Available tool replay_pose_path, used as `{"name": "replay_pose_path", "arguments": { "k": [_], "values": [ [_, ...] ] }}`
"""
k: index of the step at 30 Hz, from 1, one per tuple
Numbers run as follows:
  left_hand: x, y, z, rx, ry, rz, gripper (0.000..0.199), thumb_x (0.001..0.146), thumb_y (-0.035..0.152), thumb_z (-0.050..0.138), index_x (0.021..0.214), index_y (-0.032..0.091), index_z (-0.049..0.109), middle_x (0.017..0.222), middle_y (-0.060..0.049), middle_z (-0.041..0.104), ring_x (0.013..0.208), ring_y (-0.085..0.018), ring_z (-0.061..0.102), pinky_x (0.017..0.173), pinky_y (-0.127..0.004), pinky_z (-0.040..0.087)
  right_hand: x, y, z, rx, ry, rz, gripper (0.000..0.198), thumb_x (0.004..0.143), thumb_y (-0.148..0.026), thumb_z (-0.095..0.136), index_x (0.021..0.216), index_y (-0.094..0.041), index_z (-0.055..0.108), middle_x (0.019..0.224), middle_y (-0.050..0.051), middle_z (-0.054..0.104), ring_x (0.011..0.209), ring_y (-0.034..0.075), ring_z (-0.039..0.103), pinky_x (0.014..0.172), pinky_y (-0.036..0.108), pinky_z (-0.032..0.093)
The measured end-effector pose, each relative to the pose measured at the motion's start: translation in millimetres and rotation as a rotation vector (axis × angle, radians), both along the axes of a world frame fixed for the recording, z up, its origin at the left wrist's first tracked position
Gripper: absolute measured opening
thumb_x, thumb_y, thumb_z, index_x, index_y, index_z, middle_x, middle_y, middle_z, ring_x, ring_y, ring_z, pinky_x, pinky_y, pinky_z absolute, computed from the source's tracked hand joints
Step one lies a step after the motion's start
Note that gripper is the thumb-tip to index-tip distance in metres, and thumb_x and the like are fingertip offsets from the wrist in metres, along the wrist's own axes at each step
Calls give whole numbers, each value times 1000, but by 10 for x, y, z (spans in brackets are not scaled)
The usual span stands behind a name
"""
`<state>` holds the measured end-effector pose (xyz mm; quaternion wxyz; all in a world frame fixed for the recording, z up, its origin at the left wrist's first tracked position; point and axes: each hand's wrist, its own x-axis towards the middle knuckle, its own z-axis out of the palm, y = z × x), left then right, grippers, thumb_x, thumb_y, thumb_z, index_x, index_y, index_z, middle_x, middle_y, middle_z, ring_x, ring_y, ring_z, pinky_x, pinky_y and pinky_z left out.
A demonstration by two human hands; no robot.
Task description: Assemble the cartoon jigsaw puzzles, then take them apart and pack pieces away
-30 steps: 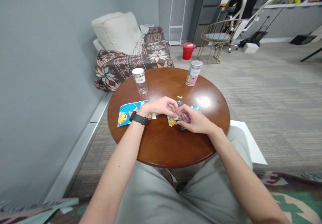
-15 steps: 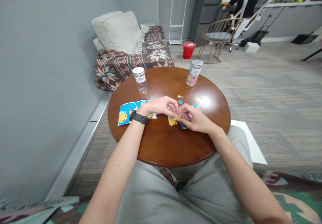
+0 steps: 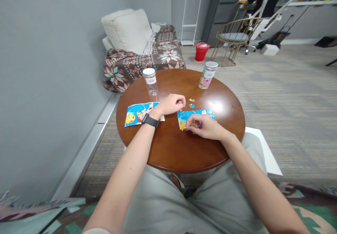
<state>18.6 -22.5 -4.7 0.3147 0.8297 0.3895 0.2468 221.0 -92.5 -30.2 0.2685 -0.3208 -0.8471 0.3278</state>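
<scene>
Light grey trousers (image 3: 158, 199) cover the seated person's legs at the near edge of a round, glossy brown worktop (image 3: 173, 153). Past that edge, the right hand (image 3: 201, 126) bends over a mostly blue jigsaw puzzle (image 3: 184, 117), its thumb and forefinger drawn together at the yellow near-left corner; whether a piece is pinched between them cannot be told. The left hand (image 3: 172, 103), a black watch (image 3: 151, 120) on its wrist, is apart from the right, fingers loosely curled beyond the puzzle's far-left corner; what it holds, if anything, is hidden. Its wrist crosses a printed picture sheet (image 3: 133, 114) left of the puzzle. Two small puzzle pieces (image 3: 192, 105) lie just beyond the puzzle. Farther off stand a clear lidded jar (image 3: 152, 83), left, and a patterned jar (image 3: 207, 75), right. Behind the worktop are a sofa (image 3: 147, 61) under a patterned throw, a red bin (image 3: 202, 52) and a gold wire chair (image 3: 234, 37) on grey carpet (image 3: 284, 97); farthest, a person in dark clothes (image 3: 267, 2).
</scene>
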Motion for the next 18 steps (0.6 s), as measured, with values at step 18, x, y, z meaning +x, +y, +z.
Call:
{"name": "replay_pose_path", "arguments": {
  "k": [18],
  "values": [
    [78, -26, -109, 249, 372, 92, 20, 81, 19, 48, 86, 20, 68, 78, -4, 69, 70, -18, 60, 62, -28, 39, -24, 22, -81, 95, -33, 34, 14, 89, -21, 57, 87, -19, 71, 83, 4, 74, 64, 13, 61, 59, 26, 48]
  ]
}}
